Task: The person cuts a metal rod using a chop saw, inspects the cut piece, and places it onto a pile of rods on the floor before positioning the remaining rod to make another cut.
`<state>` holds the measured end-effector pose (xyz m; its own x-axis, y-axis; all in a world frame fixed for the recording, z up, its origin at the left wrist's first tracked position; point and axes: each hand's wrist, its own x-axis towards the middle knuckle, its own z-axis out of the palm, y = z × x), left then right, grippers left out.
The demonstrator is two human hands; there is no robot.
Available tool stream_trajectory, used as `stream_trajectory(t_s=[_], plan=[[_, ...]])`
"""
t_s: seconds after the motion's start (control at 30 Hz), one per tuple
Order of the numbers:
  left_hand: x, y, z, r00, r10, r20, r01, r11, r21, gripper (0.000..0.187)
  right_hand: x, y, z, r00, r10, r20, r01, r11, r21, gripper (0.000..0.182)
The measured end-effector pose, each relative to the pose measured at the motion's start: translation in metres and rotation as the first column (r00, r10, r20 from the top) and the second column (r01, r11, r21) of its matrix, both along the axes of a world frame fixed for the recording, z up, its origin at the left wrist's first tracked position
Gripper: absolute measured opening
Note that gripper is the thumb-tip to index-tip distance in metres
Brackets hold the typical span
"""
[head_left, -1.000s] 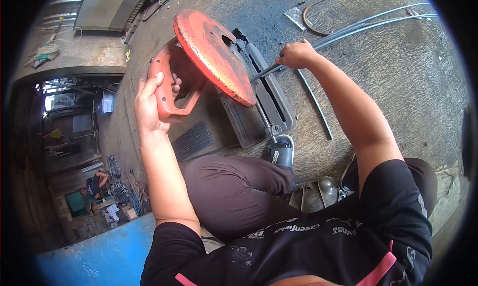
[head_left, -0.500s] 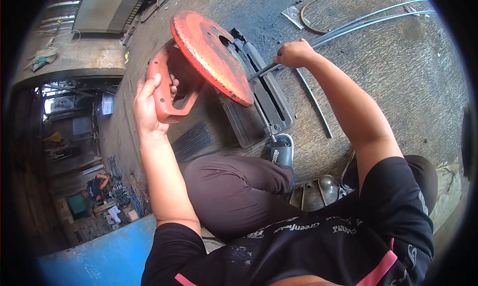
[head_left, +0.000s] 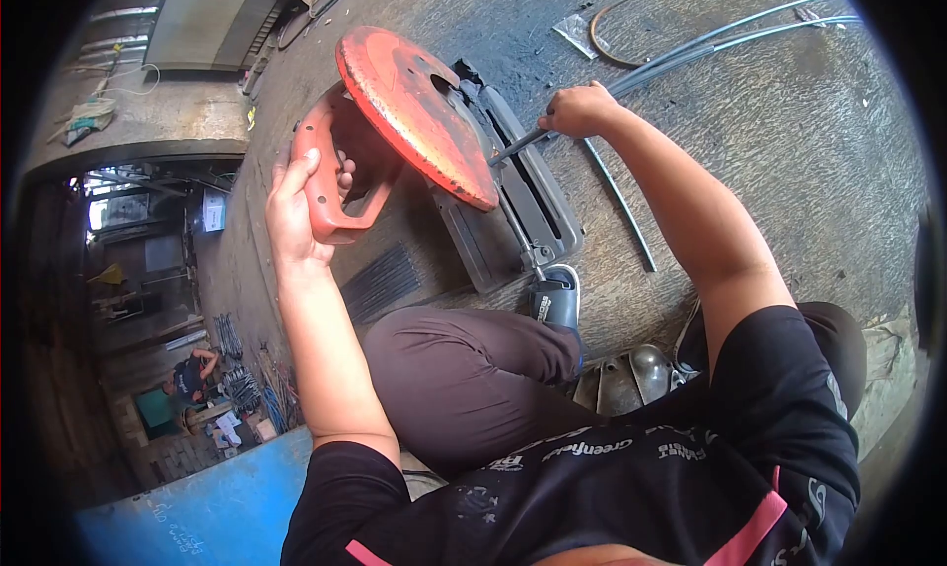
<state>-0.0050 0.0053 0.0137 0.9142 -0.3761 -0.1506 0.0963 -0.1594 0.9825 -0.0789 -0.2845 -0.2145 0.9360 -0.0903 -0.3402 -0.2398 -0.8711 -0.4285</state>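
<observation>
My left hand [head_left: 290, 209] is wrapped around the orange D-shaped handle [head_left: 318, 186] of a chop saw. The saw's worn orange blade guard [head_left: 414, 122] is tilted over its dark grey base [head_left: 554, 203]. My right hand [head_left: 582, 109] is closed around long thin metal rods [head_left: 681, 65], whose near end reaches the saw base beside the guard. How many rods the fist holds, and the exact contact at the blade, are hidden. A clamp screw [head_left: 538, 255] sticks out of the base towards my foot.
Short cut rods [head_left: 380, 282] lie in a bundle beneath the handle. A single rod [head_left: 619, 206] rests on the floor right of the saw. My shoe [head_left: 557, 305] is close to the base. Another person [head_left: 189, 377] sits far off at lower left, beyond a blue panel [head_left: 197, 492].
Both hands keep their grips, and the saw and rods hold almost the same position. Everything shifts only slightly in the picture.
</observation>
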Motion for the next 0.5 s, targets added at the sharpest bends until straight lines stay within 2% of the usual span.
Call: stream_trajectory(t_s=[0.5], plan=[[0.0029,0.0025,-0.0014,1.0,-0.01,-0.016,0.01,1.0,-0.006,0.04,0.0013,0.0009,-0.0021,0.999,-0.025,-0.02,0.025,0.999,0.04,0.047]])
